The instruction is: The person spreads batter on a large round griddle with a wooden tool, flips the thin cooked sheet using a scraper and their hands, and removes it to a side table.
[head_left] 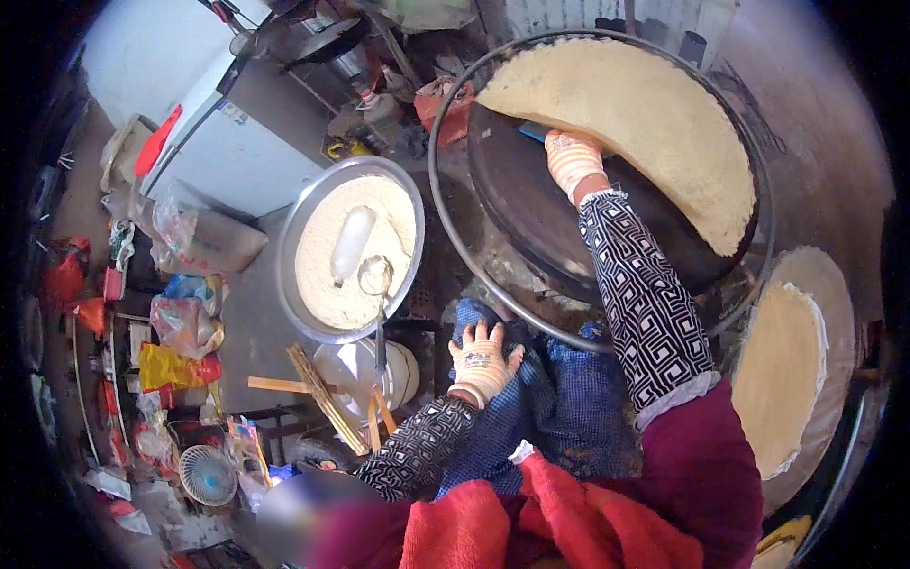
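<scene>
A large thin pancake (616, 90) covers the far part of the round dark griddle (517, 180), its near edge running in a curve. At that edge, my right hand (574, 161), in an orange-and-white striped glove, is closed on a flat blue scraper (536, 131); only a bit of it shows. My left hand (483, 362), gloved alike, rests on my knee over blue checked cloth, fingers spread and holding nothing. Left of the griddle, a metal basin (414, 213) contains pale batter (322, 256), a ladle (375, 275) and a clear plastic bottle (354, 242).
A metal ring (438, 180) surrounds the griddle. To the right, pale flatbread (777, 379) lies on a round surface. Below the basin stand a white bucket (403, 375) and a straw whisk (327, 398). Plastic bags (185, 322) and a small basket (209, 474) clutter the left.
</scene>
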A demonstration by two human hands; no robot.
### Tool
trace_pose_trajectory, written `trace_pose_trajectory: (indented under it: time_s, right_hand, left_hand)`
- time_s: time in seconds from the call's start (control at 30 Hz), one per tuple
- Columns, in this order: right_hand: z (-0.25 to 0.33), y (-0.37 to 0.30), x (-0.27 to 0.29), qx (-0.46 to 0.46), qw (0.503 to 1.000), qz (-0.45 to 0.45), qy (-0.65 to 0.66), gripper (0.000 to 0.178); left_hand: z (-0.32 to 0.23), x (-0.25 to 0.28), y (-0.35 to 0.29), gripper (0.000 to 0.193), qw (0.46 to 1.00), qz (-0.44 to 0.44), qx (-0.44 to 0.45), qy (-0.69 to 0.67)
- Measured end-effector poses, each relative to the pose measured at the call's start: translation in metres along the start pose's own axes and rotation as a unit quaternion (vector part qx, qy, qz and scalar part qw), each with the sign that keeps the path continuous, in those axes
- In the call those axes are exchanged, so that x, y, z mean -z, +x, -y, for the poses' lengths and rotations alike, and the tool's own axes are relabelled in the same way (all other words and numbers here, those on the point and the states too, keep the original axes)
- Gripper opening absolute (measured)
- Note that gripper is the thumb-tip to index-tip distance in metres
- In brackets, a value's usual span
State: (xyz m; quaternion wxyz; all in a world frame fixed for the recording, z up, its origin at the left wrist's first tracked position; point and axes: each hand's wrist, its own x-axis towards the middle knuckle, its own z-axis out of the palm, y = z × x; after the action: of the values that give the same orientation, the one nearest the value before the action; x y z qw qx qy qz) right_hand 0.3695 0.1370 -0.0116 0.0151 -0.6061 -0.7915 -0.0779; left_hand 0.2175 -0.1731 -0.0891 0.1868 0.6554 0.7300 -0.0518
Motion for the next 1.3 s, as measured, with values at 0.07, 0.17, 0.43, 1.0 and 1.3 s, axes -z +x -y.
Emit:
trace_pose_trajectory:
  time_s: [0.07, 0.17, 0.43, 1.0, 1.3]
  right_hand:
    - [0.011, -0.006, 0.001, -0.011, 1.0, 0.006, 0.013, 0.033]
    - [0.005, 0.004, -0.034, -0.03, 0.996, -0.082, -0.028, 0.033]
    - [-0.057, -0.019, -0.084, -0.154, 0.967, -0.17, 0.113, 0.042]
    - [-0.113, -0.563, -0.014, -0.24, 0.957, -0.075, 0.146, 0.018]
    - [-0.083, -0.805, -0.058, -0.662, 0.746, 0.053, 0.043, 0.017]
  left_hand:
    - [0.0, -0.005, -0.001, 0.065, 1.0, 0.014, 0.006, -0.003]
    - [-0.007, -0.004, 0.003, 0.065, 1.0, 0.02, -0.002, -0.002]
    - [-0.004, -0.006, 0.006, 0.065, 0.999, 0.03, 0.012, 0.005]
    - [-0.013, -0.022, 0.012, 0.055, 0.994, -0.09, -0.057, 0.03]
    - [0.027, -0.037, 0.052, 0.05, 0.988, -0.084, -0.124, 0.037]
